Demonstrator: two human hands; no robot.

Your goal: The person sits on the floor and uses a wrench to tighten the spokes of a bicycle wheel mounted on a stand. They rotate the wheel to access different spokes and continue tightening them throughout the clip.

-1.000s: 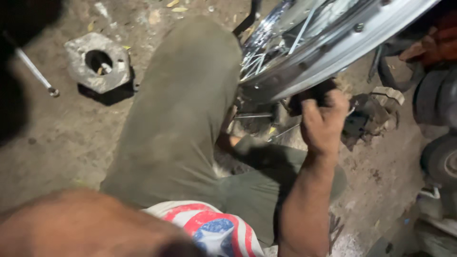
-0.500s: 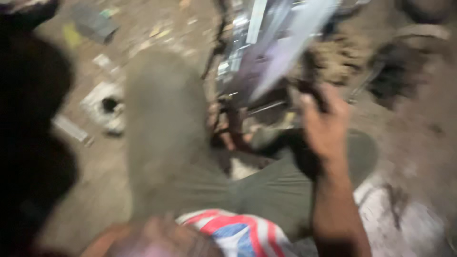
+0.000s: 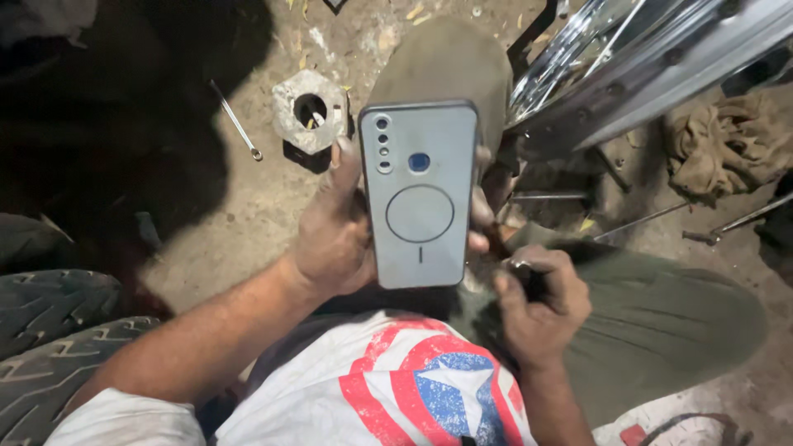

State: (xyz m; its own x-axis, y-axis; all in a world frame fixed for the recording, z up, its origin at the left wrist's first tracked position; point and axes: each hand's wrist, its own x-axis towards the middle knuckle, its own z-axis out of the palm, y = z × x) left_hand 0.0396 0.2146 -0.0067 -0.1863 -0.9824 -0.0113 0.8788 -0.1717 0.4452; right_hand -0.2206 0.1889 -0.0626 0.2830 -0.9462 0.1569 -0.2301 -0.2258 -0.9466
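Your left hand (image 3: 334,239) holds the grey phone (image 3: 420,194) upright with its back to you, thumb on the left edge and fingertips wrapped round the right edge, a pinch along the sides only; your hand looks grimy, so I judge the phone could slide out and drop onto your knee or the dirt floor (image 3: 248,206). Your right hand (image 3: 541,306) is curled tight round a small dark object I cannot make out, low over your lap. The chrome wheel rim (image 3: 628,74) runs close past the phone's upper right, so a swing that way could knock it. Leftward there is open floor up to the hexagonal metal block (image 3: 310,111) and the thin wrench (image 3: 235,120), with tyres (image 3: 49,330) crowding your left elbow
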